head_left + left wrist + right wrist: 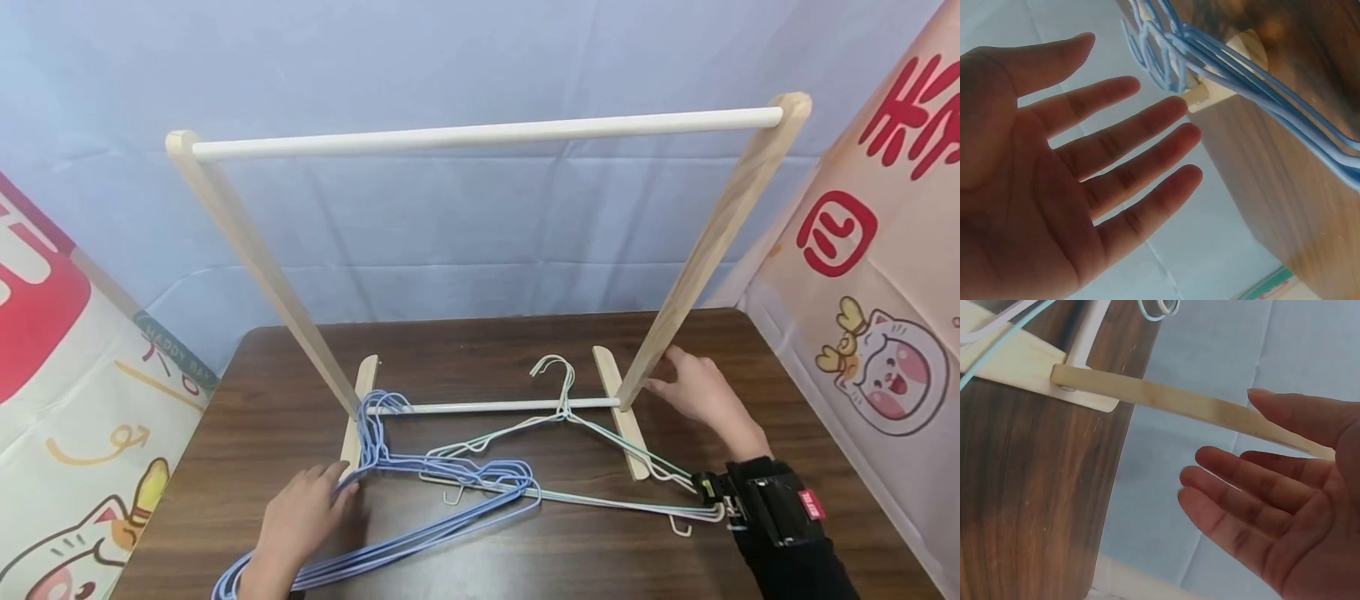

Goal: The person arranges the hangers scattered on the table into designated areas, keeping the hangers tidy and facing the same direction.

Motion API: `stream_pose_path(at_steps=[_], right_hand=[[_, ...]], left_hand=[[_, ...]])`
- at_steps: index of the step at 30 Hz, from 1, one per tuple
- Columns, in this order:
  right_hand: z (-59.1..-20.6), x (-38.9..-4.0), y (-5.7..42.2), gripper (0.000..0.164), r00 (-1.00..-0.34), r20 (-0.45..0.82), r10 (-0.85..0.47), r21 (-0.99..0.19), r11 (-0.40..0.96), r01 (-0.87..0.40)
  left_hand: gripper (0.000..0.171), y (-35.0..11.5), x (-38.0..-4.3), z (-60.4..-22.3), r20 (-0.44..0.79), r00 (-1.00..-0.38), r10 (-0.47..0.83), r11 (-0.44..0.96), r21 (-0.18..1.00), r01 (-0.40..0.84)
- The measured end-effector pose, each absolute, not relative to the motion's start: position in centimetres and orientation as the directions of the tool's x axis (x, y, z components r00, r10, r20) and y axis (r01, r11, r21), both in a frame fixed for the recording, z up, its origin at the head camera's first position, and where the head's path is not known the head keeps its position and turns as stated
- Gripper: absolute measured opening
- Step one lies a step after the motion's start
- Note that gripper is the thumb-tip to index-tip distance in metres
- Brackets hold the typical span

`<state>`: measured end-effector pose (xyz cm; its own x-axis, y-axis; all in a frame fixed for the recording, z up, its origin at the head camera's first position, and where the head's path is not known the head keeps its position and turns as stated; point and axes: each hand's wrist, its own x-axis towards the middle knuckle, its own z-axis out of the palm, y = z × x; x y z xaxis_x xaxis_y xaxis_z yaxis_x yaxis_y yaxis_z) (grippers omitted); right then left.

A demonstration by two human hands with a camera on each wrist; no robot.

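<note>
A wooden clothes rack [480, 136] with a white top rail stands on the table. Several blue hangers [420, 533] lie at its left foot, their hooks bunched by the lower white bar [495, 407]. My left hand [303, 512] is over these hangers; in the left wrist view that hand [1079, 169] shows spread fingers and holds nothing. White and green hangers [562, 417] lean on the lower bar toward the right foot. Beside the right post [712, 233] is my right hand [701, 396]. Its palm [1310, 544] holds nothing in the right wrist view, fingers slightly bent near the post.
The dark brown wooden table [465, 358] carries the rack. Behind it hangs a pale blue cloth [450, 225]. Printed cartoon cloths stand at the left [97, 400] and the right [877, 275]. A black strap with a device [776, 500] is on my right wrist.
</note>
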<state>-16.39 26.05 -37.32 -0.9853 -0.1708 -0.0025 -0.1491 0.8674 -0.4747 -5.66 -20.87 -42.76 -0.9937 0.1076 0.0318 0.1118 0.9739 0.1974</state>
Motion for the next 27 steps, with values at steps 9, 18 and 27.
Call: stream_pose_path(at_steps=[9, 18, 27], right_hand=[[-36.8, -17.5, 26.0, 0.037, -0.986, -0.077, -0.146, -0.538, 0.839, -0.082], [-36.7, -17.9, 25.9, 0.038, -0.991, -0.042, -0.128, -0.568, 0.819, -0.082], [-37.1, -17.9, 25.7, 0.031, -0.993, 0.017, -0.121, -0.577, 0.809, -0.109]], left_hand=[[0.023, -19.9, -6.7, -42.2, 0.07, -0.982, 0.175, 0.967, 0.175, 0.185], [0.018, -19.4, -8.3, -41.9, 0.015, -0.977, 0.214, 0.963, 0.166, 0.213], [0.011, -19.3, -9.8, -43.2, -0.044, -0.969, 0.243, 0.953, 0.195, 0.231]])
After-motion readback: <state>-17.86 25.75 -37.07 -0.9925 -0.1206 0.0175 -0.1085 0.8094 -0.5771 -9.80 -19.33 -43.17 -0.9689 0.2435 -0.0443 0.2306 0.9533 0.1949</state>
